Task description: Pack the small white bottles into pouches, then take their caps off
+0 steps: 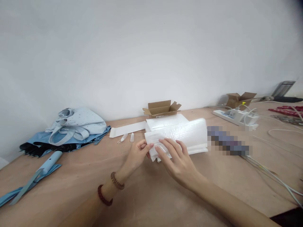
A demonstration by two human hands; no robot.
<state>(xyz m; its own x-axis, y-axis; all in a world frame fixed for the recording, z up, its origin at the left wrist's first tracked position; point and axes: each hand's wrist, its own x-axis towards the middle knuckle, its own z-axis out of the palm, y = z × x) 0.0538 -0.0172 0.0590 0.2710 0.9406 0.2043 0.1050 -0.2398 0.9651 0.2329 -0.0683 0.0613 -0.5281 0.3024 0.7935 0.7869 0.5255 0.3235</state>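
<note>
A white, glossy padded bag point(180, 134), its surface lightly wrinkled, is tilted up in front of me. My left hand point(139, 153) pinches its left edge, thumb on the near face and fingers curled behind. Across the bag's lower front lies my right hand point(175, 159), fingers stretched out and touching the surface. Just behind is another white plastic sheet or bag point(167, 121), partly hidden by the first. A flat white strip point(129, 128) lies to the left, with two small clear plastic pieces point(132, 137) near it.
Against the wall stands an open cardboard box point(162, 108). On the left lie a folded light-blue umbrella point(49, 160) and a pale blue cloth bag point(78, 124). To the right are a power strip point(234, 117), loose white cables point(272, 171), a second box point(239, 99) and a blurred-out object point(227, 140).
</note>
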